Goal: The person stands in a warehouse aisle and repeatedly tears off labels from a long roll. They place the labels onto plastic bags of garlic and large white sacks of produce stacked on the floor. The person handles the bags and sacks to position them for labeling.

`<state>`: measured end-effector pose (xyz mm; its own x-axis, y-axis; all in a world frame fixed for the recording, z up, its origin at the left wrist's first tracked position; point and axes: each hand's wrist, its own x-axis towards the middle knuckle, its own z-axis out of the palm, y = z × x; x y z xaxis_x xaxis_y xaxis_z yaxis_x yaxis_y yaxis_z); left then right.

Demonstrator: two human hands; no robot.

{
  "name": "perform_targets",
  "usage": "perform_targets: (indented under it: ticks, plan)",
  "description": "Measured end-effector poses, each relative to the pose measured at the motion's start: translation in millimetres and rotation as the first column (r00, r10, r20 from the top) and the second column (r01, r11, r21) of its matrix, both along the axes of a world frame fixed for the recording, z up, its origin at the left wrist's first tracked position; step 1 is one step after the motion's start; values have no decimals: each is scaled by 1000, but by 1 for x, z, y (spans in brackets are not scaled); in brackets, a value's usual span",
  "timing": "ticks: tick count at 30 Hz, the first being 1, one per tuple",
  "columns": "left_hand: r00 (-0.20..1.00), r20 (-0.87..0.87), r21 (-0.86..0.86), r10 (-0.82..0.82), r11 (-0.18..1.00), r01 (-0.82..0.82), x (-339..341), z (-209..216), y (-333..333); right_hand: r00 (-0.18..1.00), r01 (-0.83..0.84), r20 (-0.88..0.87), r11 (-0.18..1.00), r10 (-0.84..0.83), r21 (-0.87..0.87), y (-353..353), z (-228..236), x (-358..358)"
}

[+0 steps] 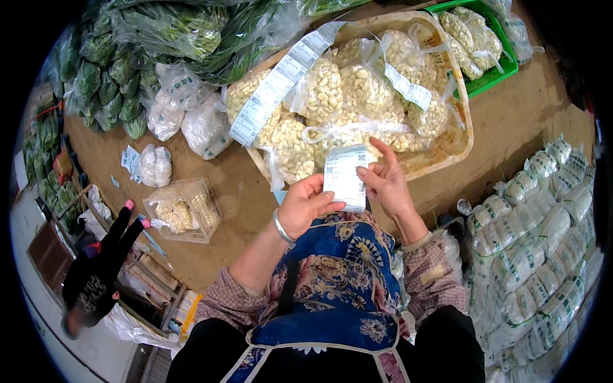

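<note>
Both my hands are over the near edge of a large tan plastic crate (465,121). My left hand (301,208) pinches the lower left side of a folded stack of printed white labels (345,179). At the stack's right edge, the thumb of my right hand (389,184) presses on it, with the index finger raised above. A long strip of labels (281,86) curves across the crate, over knotted clear bags of pale cloves (322,86) that look like peeled garlic. What lies behind the label stack is hidden.
A green crate (507,64) with more bags stands at the far right. Packed white bundles (530,255) are piled at right. Bagged green vegetables (172,32) lie far left. A small crate (185,233) sits on the floor at left, near a person in black (96,277).
</note>
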<state>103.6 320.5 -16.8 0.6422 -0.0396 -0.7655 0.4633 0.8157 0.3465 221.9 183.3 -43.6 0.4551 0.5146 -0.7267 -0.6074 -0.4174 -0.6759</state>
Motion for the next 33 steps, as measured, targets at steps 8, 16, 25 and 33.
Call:
perform_targets:
  ticks: [8,16,25,33]
  plan:
    - [864,-39,243,-503,833,496,-16,-24,-4,541,-556,719,827,436,-84,-5,-4,-20]
    - [850,-148,140,-506,840,524,-47,-51,-4,929,-4,-370,1000,7,8,-48,-107,-11]
    - [827,-263,58,-496,848,527,-99,-65,0,724,264,547,564,420,-782,-38,-216,91]
    - [851,-249,34,-462,874,485,-125,-69,11,453,312,818,797,354,-517,91,-255,26]
